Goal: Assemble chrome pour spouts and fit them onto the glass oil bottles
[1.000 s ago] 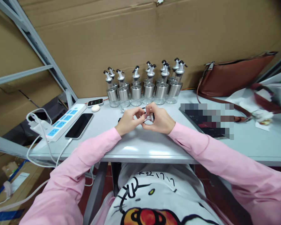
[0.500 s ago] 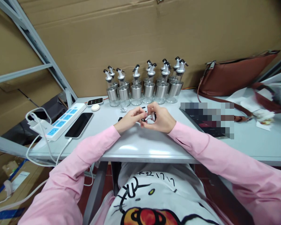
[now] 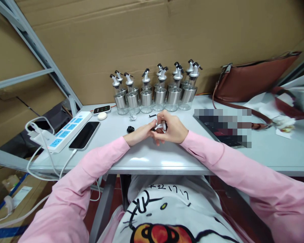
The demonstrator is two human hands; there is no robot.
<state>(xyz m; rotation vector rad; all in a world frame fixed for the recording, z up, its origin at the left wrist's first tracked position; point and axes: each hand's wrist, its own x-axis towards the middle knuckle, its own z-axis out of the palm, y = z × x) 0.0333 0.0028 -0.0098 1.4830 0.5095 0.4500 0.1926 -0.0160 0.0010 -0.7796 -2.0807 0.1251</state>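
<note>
Over the middle of the table, my right hand [image 3: 174, 128] is closed around a silver-and-black pourer spout [image 3: 163, 126], pinching it by its wide end. My left hand [image 3: 141, 133] meets it from the other side, with the thumb pressed at the spout's narrow black tip. Its other fingers are partly hidden beneath. On the tabletop beside my left wrist lies a black ribbed stopper [image 3: 130, 129]. Farther back are a small clear-and-silver round piece [image 3: 133, 116] and a thin black lever [image 3: 152, 115], just beyond my fingertips.
Several glass bottles with steel sleeves and pourer tops [image 3: 146, 99] stand along the cardboard wall [image 3: 103, 40]. To the left are a phone [image 3: 85, 135], a power strip [image 3: 68, 131], a small display device [image 3: 102, 109] and a white disc [image 3: 102, 116]. A brown bag [image 3: 253, 81] sits at right.
My left hand has turned and its fingers have shifted at the spout's tip. The black stopper and the thin lever, largely covered before, now show. My right hand keeps its hold.
</note>
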